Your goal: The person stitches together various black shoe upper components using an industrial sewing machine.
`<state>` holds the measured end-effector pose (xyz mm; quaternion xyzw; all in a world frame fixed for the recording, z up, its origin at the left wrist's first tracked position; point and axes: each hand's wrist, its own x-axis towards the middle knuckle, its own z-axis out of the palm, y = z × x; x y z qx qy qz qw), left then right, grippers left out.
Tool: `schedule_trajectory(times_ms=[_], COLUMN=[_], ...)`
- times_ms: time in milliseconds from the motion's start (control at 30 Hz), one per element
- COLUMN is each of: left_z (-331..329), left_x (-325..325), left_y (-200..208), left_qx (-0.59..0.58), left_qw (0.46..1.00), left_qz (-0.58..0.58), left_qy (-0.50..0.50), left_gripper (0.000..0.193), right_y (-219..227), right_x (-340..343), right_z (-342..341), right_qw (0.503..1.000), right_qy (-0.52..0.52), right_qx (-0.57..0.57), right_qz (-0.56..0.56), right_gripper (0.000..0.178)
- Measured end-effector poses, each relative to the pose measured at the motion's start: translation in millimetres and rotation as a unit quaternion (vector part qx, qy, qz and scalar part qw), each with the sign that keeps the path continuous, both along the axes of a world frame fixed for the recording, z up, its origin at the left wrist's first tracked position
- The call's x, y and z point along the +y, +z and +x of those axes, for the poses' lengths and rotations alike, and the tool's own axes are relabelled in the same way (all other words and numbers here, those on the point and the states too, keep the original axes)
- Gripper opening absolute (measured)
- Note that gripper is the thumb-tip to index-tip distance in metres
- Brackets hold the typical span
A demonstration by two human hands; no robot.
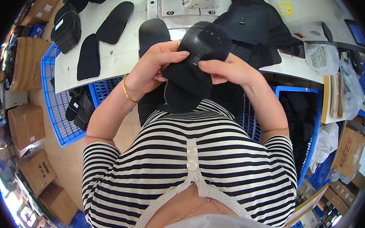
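A black mesh piece (196,58), rounded at its upper end like a shoe tongue, is held up close in front of the person's chest, between both hands and above the striped top (188,156); a small dark tab sits near its middle, and a plain black layer hangs below it. The left hand (149,68) grips the piece from its left side; the fingers (174,50) curl over the upper left edge and the thumb presses beneath, so the hand is closed in a pinch on the mesh. The right hand (231,71) meets the piece from its right side; its thumb and fingertips are pressed together on the edge near the tab, also pinching it; the two hands almost touch across the mesh. A gold bangle (127,89) circles the left wrist.

Beyond the hands lies a white worktable (123,52); on it, a flat black piece (153,33) lies just behind the left hand; further left lie two more flat black shapes (101,38) and a stacked row of them (68,25). A heap of black mesh pieces (254,30) sits on the table behind the right hand. Blue plastic crates (60,102) stand under the table at the left and another (311,122) at the right; cardboard boxes (27,125) stand on the floor at the far left.
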<state>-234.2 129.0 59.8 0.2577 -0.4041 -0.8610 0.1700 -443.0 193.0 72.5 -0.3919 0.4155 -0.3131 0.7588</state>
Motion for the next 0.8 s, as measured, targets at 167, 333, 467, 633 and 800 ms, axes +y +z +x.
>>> schedule_trajectory(times_ms=[167, 333, 467, 633, 800], left_z=[0, 0, 4, 1, 1], left_x=[3, -1, -8, -6, -5], left_y=[3, -13, -10, -18, 8], left_qx=[-0.007, 0.002, -0.016, -0.016, 0.007], left_qw=[0.998, 1.000, 0.999, 0.999, 0.990], left_qz=[-0.025, -0.017, -0.033, -0.036, -0.080], left_qy=[0.054, 0.009, 0.005, 0.020, 0.118], left_gripper=[0.021, 0.020, 0.020, 0.015, 0.015], right_y=[-13, -8, -12, -29, -38], right_x=[0, 5, 5, -1, 2], right_z=[-18, 1, 0, -1, -2], right_qw=[0.974, 0.994, 0.998, 0.996, 0.983], right_qy=[0.070, 0.085, 0.050, 0.090, 0.030], right_qx=[0.064, 0.026, -0.008, -0.004, -0.180], right_qz=[-0.206, -0.056, -0.034, -0.019, -0.020], right_gripper=[0.039, 0.042, 0.044, 0.044, 0.039])
